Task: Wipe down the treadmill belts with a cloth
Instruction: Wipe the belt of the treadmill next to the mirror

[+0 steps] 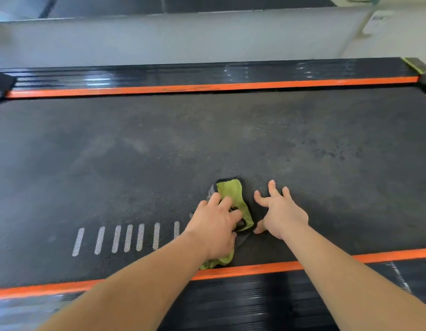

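Past the orange rail [255,268], my left grip [214,225] presses the green cloth [231,192] open-palmed, right grip [281,211] released on the treadmill belt [159,139]; I'd use even pressure.

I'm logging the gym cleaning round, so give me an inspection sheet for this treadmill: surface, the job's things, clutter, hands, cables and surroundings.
Surface: black textured treadmill belt, with pale dusty smudges and darker blotches; white dash markings at its near left.
Job's things: green cloth with dark edging, bunched on the belt by the near rail.
Clutter: nothing seen.
Grips: left hand presses on the cloth; right hand spread, fingertips on the belt beside the cloth, holding nothing.
Cables: nothing seen.
Surroundings: ribbed side rails far and near, each edged with orange strips; grey panel beyond.
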Available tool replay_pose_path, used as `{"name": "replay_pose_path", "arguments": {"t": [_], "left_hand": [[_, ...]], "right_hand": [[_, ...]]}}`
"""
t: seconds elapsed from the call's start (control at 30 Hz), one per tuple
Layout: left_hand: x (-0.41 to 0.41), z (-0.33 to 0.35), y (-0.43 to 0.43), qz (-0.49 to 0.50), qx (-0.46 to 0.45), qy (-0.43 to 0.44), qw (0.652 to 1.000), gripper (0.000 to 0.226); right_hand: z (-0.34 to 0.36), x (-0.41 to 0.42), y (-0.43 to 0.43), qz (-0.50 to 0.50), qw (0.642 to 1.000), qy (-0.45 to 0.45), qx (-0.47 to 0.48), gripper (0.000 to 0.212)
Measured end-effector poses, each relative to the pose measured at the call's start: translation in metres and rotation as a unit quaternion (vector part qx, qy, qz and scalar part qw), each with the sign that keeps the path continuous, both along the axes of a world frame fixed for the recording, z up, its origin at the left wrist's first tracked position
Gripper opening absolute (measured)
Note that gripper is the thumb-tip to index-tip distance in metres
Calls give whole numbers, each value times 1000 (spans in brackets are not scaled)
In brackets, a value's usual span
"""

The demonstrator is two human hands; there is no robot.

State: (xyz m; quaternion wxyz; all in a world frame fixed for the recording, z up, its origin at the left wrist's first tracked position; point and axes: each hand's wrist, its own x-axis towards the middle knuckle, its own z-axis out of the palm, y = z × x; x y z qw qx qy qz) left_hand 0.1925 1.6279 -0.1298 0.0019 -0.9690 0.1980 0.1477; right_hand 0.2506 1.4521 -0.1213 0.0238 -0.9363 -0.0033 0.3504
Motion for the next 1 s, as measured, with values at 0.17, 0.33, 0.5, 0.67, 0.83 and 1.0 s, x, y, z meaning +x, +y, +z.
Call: {"name": "replay_pose_path", "arguments": {"t": [0.17, 0.33, 0.5, 0.67, 0.83, 1.0], "left_hand": [[17, -7, 52, 99, -32, 1, 995, 39], [11, -14, 74, 450, -116, -21, 885, 50], [-56, -8, -5, 280, -102, 18, 954, 48], [-19, -1, 35, 218, -75, 52, 972, 44], [-4, -15, 114, 446, -65, -9, 892, 49], [-43, -27, 29, 399, -131, -92, 903, 36]], "right_hand": [[2, 1, -2, 2, 1000, 3, 15, 103], [3, 2, -1, 3, 1000, 10, 8, 104], [6, 2, 2, 7, 1000, 7, -1, 105], [9, -3, -2, 12, 1000, -1, 3, 102], [8, -4, -3, 20, 1000, 0, -1, 102], [7, 3, 3, 26, 999, -2, -23, 103]]}}
